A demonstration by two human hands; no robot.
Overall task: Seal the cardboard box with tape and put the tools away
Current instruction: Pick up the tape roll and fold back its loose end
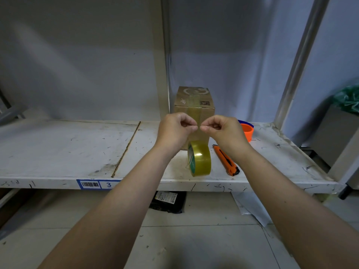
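A small cardboard box [194, 102] stands upright on the white shelf [68, 148], with a strip of clear tape running over its top and down its front. A roll of yellowish clear tape [200, 158] stands on edge in front of the box. An orange utility knife [226, 160] lies just right of the roll. My left hand [174, 129] and my right hand [223, 131] hover side by side before the box, above the roll. Each has its fingertips pinched shut, the thumbs almost touching. Nothing shows in either pinch.
An orange and blue tape dispenser [247, 131] sits behind my right hand. A shelf upright [161, 65] rises behind the box's left side. A black package [168, 200] and white sheet [250, 206] lie on the floor below. A grey bin with green material [347, 101] stands at the right.
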